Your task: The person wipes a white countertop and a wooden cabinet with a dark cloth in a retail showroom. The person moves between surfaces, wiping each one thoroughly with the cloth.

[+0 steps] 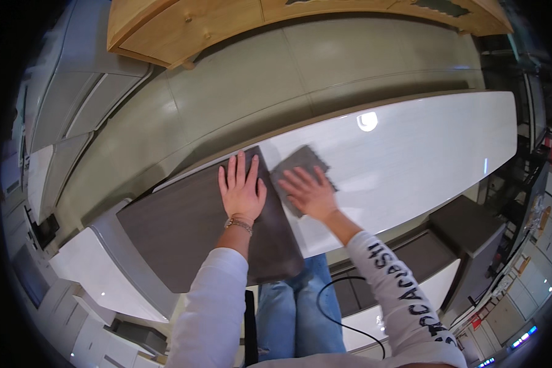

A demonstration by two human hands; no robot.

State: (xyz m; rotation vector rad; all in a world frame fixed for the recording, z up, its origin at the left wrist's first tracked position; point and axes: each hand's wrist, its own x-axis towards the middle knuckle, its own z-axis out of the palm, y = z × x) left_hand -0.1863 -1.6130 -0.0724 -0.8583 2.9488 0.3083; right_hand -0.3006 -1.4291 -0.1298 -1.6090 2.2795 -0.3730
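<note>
My left hand lies flat on a dark brown panel, its fingers stretched out toward the far edge. A bracelet circles that wrist. To its right, my right hand rests with spread fingers on a grey cloth, pressing it against the white glossy tabletop. Slight blur softens the right hand and cloth. The cloth sits right beside the panel's right edge, and part of it is hidden beneath my palm. Neither hand is curled around anything.
A light wooden cabinet stands across the tiled floor. Grey and white furniture is at the left. On the near right are a low dark-and-white unit and a black cable beside my legs.
</note>
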